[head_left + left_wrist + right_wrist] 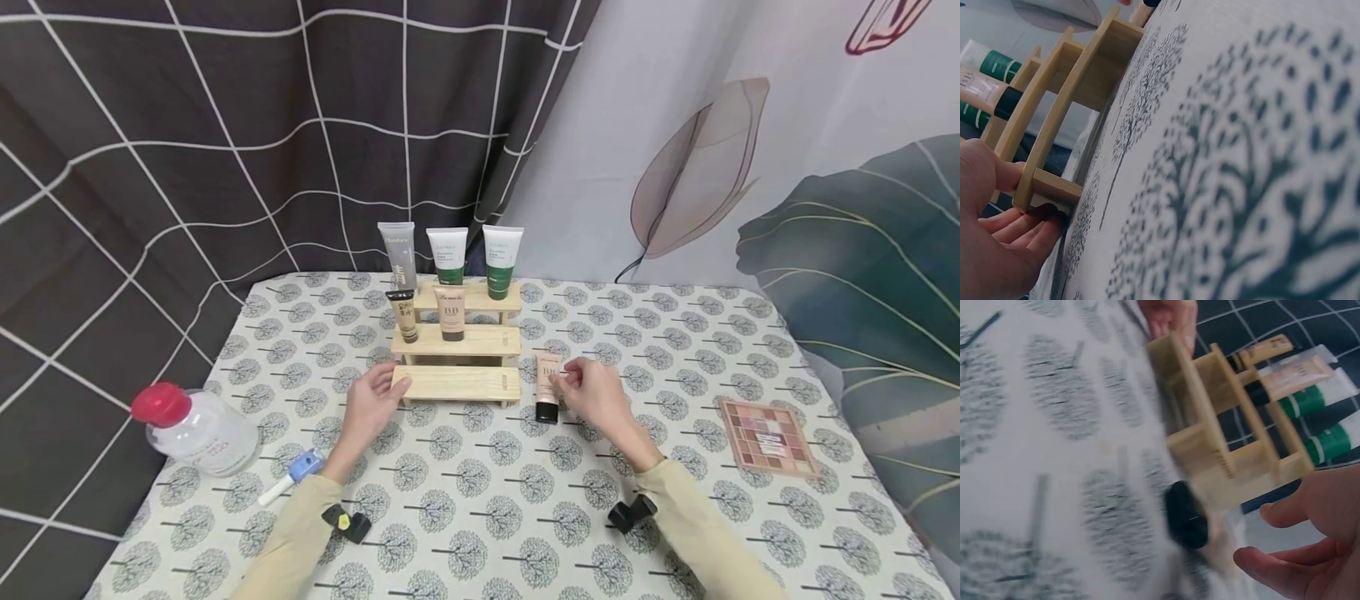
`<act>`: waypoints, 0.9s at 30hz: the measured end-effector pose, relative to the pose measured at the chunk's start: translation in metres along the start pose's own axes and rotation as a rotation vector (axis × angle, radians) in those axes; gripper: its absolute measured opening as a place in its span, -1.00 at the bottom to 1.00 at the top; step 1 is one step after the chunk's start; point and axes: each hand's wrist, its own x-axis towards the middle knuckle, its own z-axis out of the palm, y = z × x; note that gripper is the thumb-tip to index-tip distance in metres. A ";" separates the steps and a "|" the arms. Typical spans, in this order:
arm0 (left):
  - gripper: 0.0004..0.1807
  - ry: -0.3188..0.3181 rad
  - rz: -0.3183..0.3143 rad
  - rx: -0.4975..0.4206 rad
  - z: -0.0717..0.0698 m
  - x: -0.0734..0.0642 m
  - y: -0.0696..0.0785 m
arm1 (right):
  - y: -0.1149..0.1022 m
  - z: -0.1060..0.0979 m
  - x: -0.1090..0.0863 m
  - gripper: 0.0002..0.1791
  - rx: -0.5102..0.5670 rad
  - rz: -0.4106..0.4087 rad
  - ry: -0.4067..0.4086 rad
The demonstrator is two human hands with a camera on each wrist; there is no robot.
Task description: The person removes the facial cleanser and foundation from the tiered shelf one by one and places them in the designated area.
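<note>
My left hand (377,398) grips the left end of the lowest step of a three-step wooden rack (456,383). In the left wrist view the thumb lies on top of the board and the fingers are under it. A pink BB cream tube (548,371) with a black cap (1186,515) lies on the table just right of the rack, cap toward me. Over its right edge hovers my right hand (596,396), its thumb and fingers apart in the right wrist view (1322,537). Another BB cream tube (452,312) and a small gold tube (406,317) stand on the middle step.
The top step bears a grey tube (400,254) and two white-and-green tubes (447,250). At left stand a clear bottle with a red cap (160,406) and a blue-and-white object (303,467). An eyeshadow palette (770,437) lies at right on the tree-patterned tablecloth (480,492).
</note>
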 end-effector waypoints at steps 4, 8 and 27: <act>-0.46 0.002 -0.001 0.005 -0.001 0.000 0.000 | -0.014 -0.009 0.008 -0.61 0.051 -0.037 0.024; -0.46 0.000 -0.004 0.004 -0.001 0.000 0.000 | -0.029 -0.014 0.017 -0.58 0.115 -0.050 0.042; -0.46 0.008 0.005 -0.003 0.000 -0.001 0.002 | -0.087 0.012 0.050 -0.52 0.384 -0.178 0.016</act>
